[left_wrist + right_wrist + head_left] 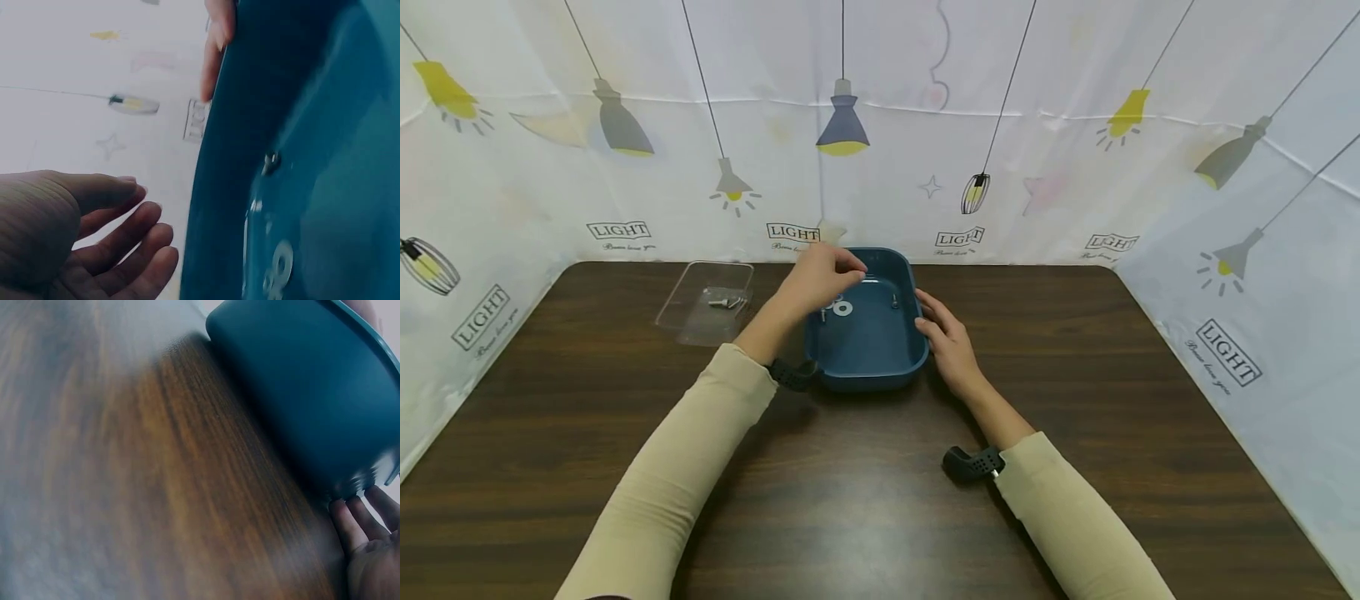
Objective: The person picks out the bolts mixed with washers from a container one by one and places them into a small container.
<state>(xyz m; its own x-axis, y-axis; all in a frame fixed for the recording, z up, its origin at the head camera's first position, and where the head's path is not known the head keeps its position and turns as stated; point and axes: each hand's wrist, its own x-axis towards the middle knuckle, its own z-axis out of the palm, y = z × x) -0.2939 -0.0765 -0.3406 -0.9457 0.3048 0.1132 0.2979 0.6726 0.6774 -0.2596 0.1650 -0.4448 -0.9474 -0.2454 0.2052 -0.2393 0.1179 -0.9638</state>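
Note:
A blue plastic tray (867,379) stands on the table, and a flat ring washer (842,308) lies on its floor. Close to that washer is a small screw (823,316), while another small metal piece (895,302) lies toward the right wall. My left hand (817,275) is raised over the tray's far left part, its fingers (147,234) loosely bent with nothing visible between them. My right hand (951,346) rests against the tray's right outer side; in the right wrist view its fingertips (353,506) touch the outer wall.
Left of the tray sits a clear plastic box (700,329) with several metal screws (727,302) in it. Behind the dark wooden table (865,483) hangs a white curtain (887,192) printed with lamps; it also runs along both sides.

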